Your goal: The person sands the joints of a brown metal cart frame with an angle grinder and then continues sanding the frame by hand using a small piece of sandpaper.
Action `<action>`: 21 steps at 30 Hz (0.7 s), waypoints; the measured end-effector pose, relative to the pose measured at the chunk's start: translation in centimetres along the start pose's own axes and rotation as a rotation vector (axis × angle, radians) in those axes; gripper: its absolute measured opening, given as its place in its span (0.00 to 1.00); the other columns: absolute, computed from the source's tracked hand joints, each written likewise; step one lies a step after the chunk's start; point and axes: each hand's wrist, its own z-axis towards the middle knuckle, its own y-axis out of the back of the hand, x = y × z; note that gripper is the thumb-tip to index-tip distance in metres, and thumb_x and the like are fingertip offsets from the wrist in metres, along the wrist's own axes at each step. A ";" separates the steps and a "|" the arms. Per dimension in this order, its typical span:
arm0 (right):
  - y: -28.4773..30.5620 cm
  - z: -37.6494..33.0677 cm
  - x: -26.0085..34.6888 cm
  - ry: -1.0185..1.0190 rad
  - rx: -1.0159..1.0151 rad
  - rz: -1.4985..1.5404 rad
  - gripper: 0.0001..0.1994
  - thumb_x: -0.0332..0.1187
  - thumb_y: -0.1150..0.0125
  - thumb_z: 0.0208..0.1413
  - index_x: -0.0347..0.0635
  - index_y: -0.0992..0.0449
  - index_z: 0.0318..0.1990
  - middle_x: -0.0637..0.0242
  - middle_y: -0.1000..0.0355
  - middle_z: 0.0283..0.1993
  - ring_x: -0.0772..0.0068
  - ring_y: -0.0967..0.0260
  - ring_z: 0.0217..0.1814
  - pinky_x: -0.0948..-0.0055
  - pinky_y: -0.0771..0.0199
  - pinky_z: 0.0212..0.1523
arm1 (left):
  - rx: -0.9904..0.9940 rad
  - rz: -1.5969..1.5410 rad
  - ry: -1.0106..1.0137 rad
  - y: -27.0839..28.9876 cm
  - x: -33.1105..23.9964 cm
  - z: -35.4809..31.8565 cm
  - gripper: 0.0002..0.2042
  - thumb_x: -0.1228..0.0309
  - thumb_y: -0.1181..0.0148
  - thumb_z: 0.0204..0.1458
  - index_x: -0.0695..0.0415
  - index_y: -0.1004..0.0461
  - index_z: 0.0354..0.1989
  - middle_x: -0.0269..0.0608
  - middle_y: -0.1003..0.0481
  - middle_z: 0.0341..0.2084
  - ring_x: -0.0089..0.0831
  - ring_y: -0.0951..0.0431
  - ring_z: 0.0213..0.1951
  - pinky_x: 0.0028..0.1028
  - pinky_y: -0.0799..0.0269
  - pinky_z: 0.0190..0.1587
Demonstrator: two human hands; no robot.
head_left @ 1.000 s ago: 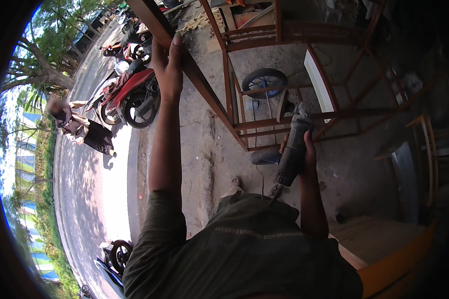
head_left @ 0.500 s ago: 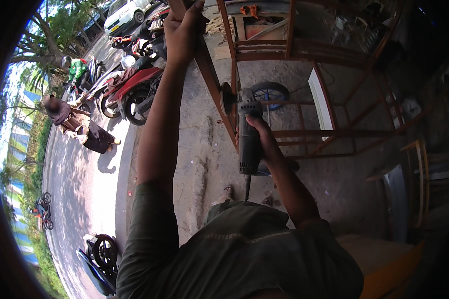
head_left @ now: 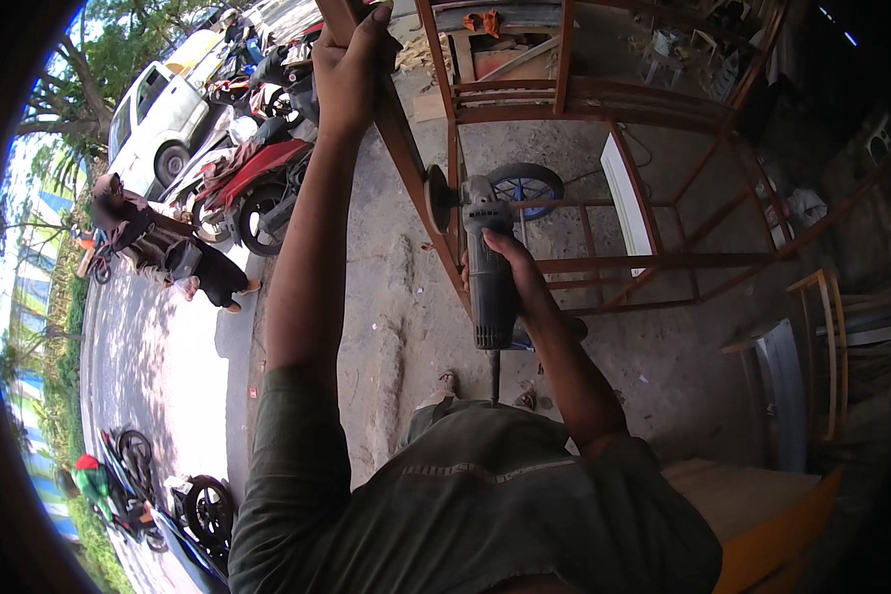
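My left hand (head_left: pixel 351 79), high in the view, is wrapped round the upper end of a reddish-brown bar (head_left: pixel 406 148). My right hand (head_left: pixel 511 265) grips the body of a dark grey angle grinder (head_left: pixel 491 297) held upright. Its round disc (head_left: pixel 437 198) stands edge-on against the bar's right side, seemingly touching it. From the grinder's lower end a cord (head_left: pixel 495 376) runs down toward my shirt. Part of my right hand's fingers is hidden behind the grinder.
Right of the bar stands a reddish-brown frame (head_left: pixel 663 262) with a white panel (head_left: pixel 629 193). A blue-rimmed wheel (head_left: pixel 527 190) is behind the grinder. At left are parked motorcycles (head_left: pixel 257 193), a white pickup (head_left: pixel 153 124) and a person (head_left: pixel 158 243). A yellow-edged board (head_left: pixel 762 515) lies lower right.
My hands and the grinder keep nearly the same place against the bar. On the road, the pickup and the green-clad rider have moved down the picture; the walking person has shifted slightly right.
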 end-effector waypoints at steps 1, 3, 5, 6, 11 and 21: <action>0.0 0.2 0.4 -0.024 -0.012 -0.022 0.21 0.51 0.38 0.60 0.38 0.26 0.42 0.61 0.25 0.30 0.68 0.23 0.26 0.70 0.21 0.29 | 0.008 -0.005 -0.005 -0.4 -0.1 -0.1 0.14 0.63 0.38 0.61 0.55 0.29 0.25 0.26 0.36 0.15 0.17 0.39 0.17 0.22 0.41 0.22; 0.3 0.7 0.5 -0.002 -0.053 -0.058 0.20 0.50 0.37 0.60 0.40 0.26 0.41 0.62 0.25 0.29 0.68 0.24 0.25 0.70 0.22 0.28 | 0.002 0.008 0.003 -1.0 -0.5 -0.3 0.15 0.63 0.38 0.61 0.55 0.30 0.25 0.25 0.37 0.15 0.16 0.39 0.17 0.22 0.41 0.22; 0.8 0.6 0.1 0.005 -0.037 0.030 0.20 0.51 0.37 0.61 0.40 0.26 0.41 0.62 0.25 0.29 0.69 0.24 0.25 0.70 0.22 0.27 | -0.026 0.044 0.029 -1.4 -1.2 -0.6 0.15 0.63 0.38 0.61 0.54 0.31 0.24 0.25 0.36 0.15 0.16 0.39 0.17 0.21 0.41 0.22; 0.8 0.5 0.2 0.000 -0.022 0.072 0.20 0.51 0.37 0.61 0.40 0.26 0.41 0.63 0.25 0.29 0.69 0.24 0.25 0.70 0.22 0.27 | -0.024 0.013 0.017 -1.1 -0.8 -0.5 0.15 0.63 0.38 0.61 0.55 0.30 0.25 0.25 0.36 0.15 0.16 0.39 0.17 0.21 0.42 0.22; 1.9 0.5 -0.1 -0.018 0.013 0.100 0.24 0.56 0.40 0.63 0.40 0.26 0.44 0.62 0.25 0.30 0.68 0.24 0.26 0.68 0.20 0.28 | 0.023 -0.024 0.014 -0.4 0.3 -0.1 0.13 0.63 0.38 0.62 0.58 0.27 0.29 0.25 0.36 0.16 0.16 0.39 0.18 0.22 0.40 0.23; 4.6 -1.2 -2.4 0.220 0.149 0.325 0.38 0.66 0.67 0.68 0.35 0.27 0.54 0.52 0.23 0.38 0.56 0.20 0.36 0.61 0.17 0.35 | 0.002 -0.023 -0.008 0.0 -0.1 0.2 0.12 0.63 0.38 0.62 0.61 0.24 0.33 0.25 0.36 0.17 0.17 0.39 0.18 0.22 0.39 0.24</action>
